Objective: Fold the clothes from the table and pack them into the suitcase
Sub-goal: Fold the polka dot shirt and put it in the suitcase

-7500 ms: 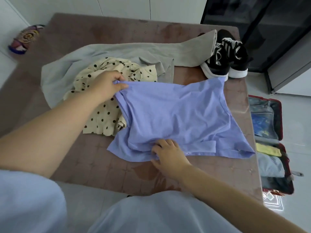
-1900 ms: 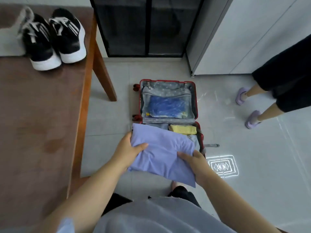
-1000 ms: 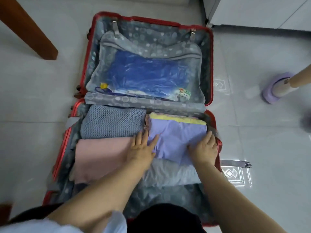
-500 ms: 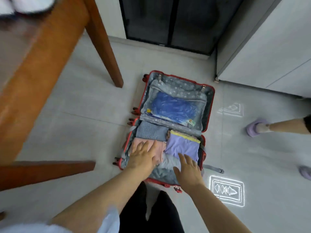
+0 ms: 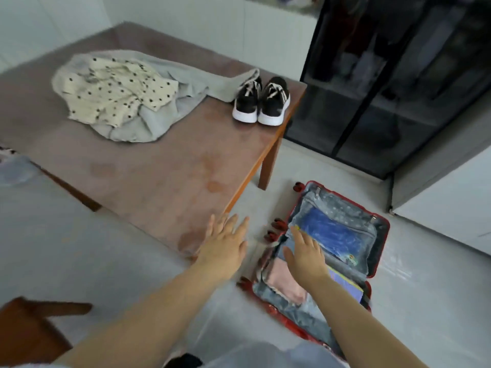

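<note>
Left hand (image 5: 224,245) & right hand (image 5: 303,254): fingers straight, spread, holding nothing. Dotted shirt (image 5: 117,94) lies crumpled on grey cloth (image 5: 159,123), table (image 5: 159,181), 10 o'clock; suitcase (image 5: 384,229) at 4. Shirt prob. light, floppy: take by shoulders.

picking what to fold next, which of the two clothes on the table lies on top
The cream polka-dot garment: it lies crumpled on top of the plain grey garment, which spreads out under it on the table.

You've got two hands in view: left hand (image 5: 225,245), right hand (image 5: 305,257). One suitcase (image 5: 342,207). Two shoes (image 5: 273,102). On the surface (image 5: 159,176), two garments: one spotted top (image 5: 117,94), one grey garment (image 5: 138,128).
</note>
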`<act>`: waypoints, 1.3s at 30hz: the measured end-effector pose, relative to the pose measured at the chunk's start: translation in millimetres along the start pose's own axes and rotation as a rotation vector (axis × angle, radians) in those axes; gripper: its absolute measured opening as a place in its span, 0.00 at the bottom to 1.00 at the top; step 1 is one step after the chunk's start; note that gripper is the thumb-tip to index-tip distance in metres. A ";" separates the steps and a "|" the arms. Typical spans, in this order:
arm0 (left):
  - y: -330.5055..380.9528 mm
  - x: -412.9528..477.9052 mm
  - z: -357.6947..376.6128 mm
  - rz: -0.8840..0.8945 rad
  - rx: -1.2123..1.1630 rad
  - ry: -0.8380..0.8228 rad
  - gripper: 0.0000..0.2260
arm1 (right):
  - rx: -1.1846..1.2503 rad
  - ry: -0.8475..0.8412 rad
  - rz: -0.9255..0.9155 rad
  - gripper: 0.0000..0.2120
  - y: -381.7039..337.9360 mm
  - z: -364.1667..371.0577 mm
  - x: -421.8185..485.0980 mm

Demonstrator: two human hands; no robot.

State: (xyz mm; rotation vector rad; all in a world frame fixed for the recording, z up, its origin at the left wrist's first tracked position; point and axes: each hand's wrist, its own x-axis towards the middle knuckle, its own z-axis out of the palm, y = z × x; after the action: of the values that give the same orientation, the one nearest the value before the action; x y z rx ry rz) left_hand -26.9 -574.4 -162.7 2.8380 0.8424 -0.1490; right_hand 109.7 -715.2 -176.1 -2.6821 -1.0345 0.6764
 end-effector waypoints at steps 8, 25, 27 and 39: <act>-175.4 -29.0 -48.0 -0.087 0.105 0.015 0.25 | 0.032 0.054 -0.039 0.26 -122.8 18.9 11.0; -345.1 120.8 -110.2 -0.215 0.108 0.129 0.27 | 0.161 0.040 -0.313 0.25 -301.4 -23.6 178.9; -371.2 148.4 -118.3 -0.196 0.127 0.127 0.29 | 0.160 0.042 -0.310 0.25 -325.3 -22.7 201.8; -475.9 269.6 -156.0 0.060 0.155 0.120 0.36 | 0.197 0.077 -0.125 0.26 -440.7 -8.5 316.6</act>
State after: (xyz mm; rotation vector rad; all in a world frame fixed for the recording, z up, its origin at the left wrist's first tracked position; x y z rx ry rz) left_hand -55.9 -8.2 -116.1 3.0401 0.8003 -0.0378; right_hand 61.4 -176.4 -133.3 -2.4337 -1.0466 0.6122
